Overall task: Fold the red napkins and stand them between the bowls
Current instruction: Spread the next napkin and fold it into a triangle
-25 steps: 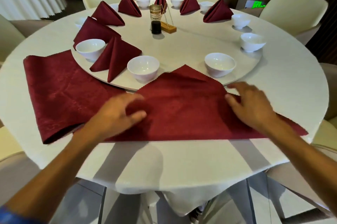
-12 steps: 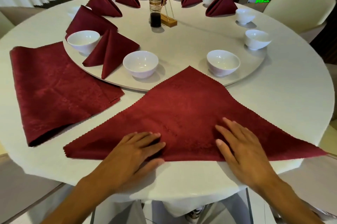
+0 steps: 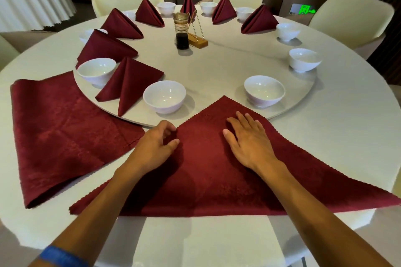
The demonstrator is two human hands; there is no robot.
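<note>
The triangular red napkin (image 3: 217,169) lay flat on the bench (image 3: 347,136), its apex lapping over the turntable (image 3: 217,67) edge between the two nearest bowls (image 3: 164,96) (image 3: 264,90). The right hand (image 3: 249,138) rested palm-down on the napkin just below that apex, fingers straight and spread. The left hand (image 3: 156,145) sat at the napkin's left edge, fingers curled and apparently pinching the cloth there. Half a second earlier both hands had lain flat near the napkin's base; they had since moved up toward the apex.
</note>
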